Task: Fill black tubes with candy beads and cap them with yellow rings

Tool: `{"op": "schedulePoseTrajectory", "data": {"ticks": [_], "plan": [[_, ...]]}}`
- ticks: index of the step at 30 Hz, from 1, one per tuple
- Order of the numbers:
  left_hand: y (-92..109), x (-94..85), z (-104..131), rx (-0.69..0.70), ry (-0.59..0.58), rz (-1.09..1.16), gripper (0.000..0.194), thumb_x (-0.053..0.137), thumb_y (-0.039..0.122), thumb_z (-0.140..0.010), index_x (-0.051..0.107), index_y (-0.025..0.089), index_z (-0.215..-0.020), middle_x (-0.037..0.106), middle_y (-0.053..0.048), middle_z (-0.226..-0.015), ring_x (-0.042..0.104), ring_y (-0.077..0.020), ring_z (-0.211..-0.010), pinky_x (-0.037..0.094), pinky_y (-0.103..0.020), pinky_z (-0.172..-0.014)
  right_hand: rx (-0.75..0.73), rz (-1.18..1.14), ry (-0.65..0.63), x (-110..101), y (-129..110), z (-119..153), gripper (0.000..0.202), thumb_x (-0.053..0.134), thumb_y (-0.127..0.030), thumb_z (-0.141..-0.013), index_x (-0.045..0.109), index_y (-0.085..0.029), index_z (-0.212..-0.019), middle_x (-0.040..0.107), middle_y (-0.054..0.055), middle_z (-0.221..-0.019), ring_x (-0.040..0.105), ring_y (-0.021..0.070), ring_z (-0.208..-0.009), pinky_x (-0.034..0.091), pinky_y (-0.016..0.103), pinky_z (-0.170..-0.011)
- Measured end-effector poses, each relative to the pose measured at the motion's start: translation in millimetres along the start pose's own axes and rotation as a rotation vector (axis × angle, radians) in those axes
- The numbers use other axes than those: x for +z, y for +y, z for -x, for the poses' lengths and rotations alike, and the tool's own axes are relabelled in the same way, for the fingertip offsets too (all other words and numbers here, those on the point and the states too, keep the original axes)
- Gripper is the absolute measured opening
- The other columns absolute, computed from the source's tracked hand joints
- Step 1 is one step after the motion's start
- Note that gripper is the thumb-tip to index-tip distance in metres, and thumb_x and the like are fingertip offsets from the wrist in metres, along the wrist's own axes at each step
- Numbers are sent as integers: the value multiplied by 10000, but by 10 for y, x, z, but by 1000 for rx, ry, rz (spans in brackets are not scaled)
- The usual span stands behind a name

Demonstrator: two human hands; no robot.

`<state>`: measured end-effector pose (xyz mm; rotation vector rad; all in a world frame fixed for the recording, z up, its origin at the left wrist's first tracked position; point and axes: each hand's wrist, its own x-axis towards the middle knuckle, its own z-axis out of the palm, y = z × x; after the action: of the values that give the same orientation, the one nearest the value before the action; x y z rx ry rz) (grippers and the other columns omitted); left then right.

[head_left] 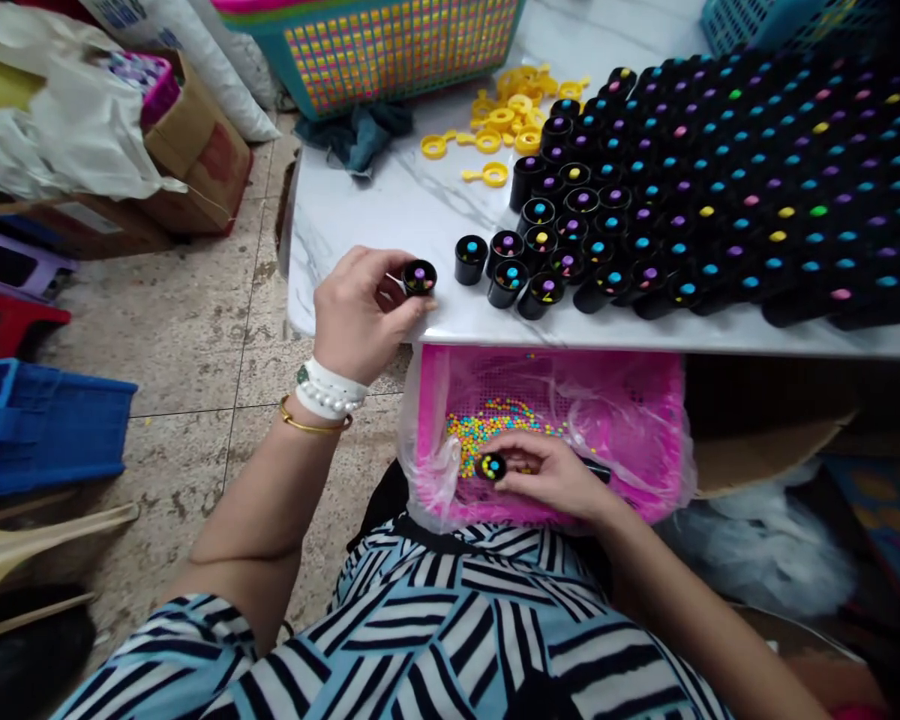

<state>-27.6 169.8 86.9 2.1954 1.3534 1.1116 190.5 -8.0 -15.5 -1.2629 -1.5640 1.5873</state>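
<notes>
Near the front left edge of the white table (pixel 360 220), my left hand (pixel 364 305) grips a black cup (pixel 419 279) with a purple bead in its middle. Just right of it stand upright black cups (pixel 471 260) in rows, each with a coloured centre. Lower down, over the pink basket (pixel 664 430), my right hand (pixel 547 470) pinches another black cup (pixel 490 466) holding small coloured beads. Loose beads (pixel 495 420) lie in the plastic-lined basket behind that hand. A dark rod-like piece (pixel 596 469) shows beside the right hand.
Yellow ring pieces (pixel 502 115) lie on the table behind the cups. A teal cloth (pixel 360 135) is beside a teal and pink basket (pixel 390 55) at the back. A blue crate (pixel 52 430) and cardboard boxes (pixel 202 140) stand on the floor at left.
</notes>
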Motion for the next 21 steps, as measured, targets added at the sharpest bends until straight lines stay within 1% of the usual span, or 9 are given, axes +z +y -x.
{"op": "schedulePoseTrajectory", "data": {"ticks": [2,4,7,10,12,14,16,19,21], "plan": [[-10,50,-91,-6,-34,-2,236,745,214,-731,689,183,-959,634,1,-886,579,-88,-638,538,-295,-656,60,-177,45,-42,20,62,331,715,-292,-796,640,-211,-1108,671,24,-1013,658,138,-849,548,282,-782],[-7,107,-169,-4,-58,-1,240,747,216,-728,685,174,-956,638,10,-873,585,-86,-646,542,-299,-673,84,-228,96,-71,49,99,341,719,-293,-790,629,-207,-1108,669,28,-1011,665,143,-873,552,288,-810],[-4,192,-224,13,-51,49,354,772,220,-700,667,192,-1037,659,5,-908,614,-107,-668,555,-293,-664,41,-132,189,-112,66,101,339,709,-265,-793,618,-216,-1116,663,40,-1045,663,153,-906,554,297,-834],[24,228,-143,5,9,156,504,764,266,-727,592,218,-1199,655,-23,-1021,652,-124,-728,563,-261,-637,-84,124,253,-178,37,77,283,664,-220,-818,628,-223,-1098,656,60,-1061,650,179,-942,550,341,-850],[81,211,18,-16,89,202,528,744,279,-760,556,229,-1251,633,-44,-1093,663,-133,-801,571,-252,-659,-169,335,281,-235,24,75,246,624,-183,-839,638,-225,-1081,652,72,-1053,635,198,-976,539,370,-864],[162,179,258,-29,162,210,498,730,260,-783,560,232,-1250,617,-54,-1117,657,-141,-855,577,-268,-711,-213,502,296,-290,42,96,242,588,-153,-856,636,-216,-1085,643,87,-1053,624,210,-990,534,382,-863],[243,161,541,-23,176,206,449,726,224,-789,588,229,-1216,618,-49,-1084,644,-141,-845,576,-299,-751,-209,632,288,-337,90,138,259,563,-127,-862,627,-201,-1102,627,104,-1077,617,220,-996,532,391,-867],[327,198,933,0,41,222,370,724,181,-787,637,219,-1145,639,-42,-1019,624,-134,-790,564,-336,-775,-178,786,258,-385,162,212,285,535,-89,-853,631,-193,-1101,613,117,-1103,605,240,-1018,524,419,-891],[359,257,1112,-8,-89,245,306,712,177,-801,659,211,-1100,660,-47,-995,627,-146,-816,555,-351,-796,-169,776,267,-401,170,247,289,540,-85,-847,636,-195,-1097,617,115,-1097,606,244,-1018,523,424,-888]]}}
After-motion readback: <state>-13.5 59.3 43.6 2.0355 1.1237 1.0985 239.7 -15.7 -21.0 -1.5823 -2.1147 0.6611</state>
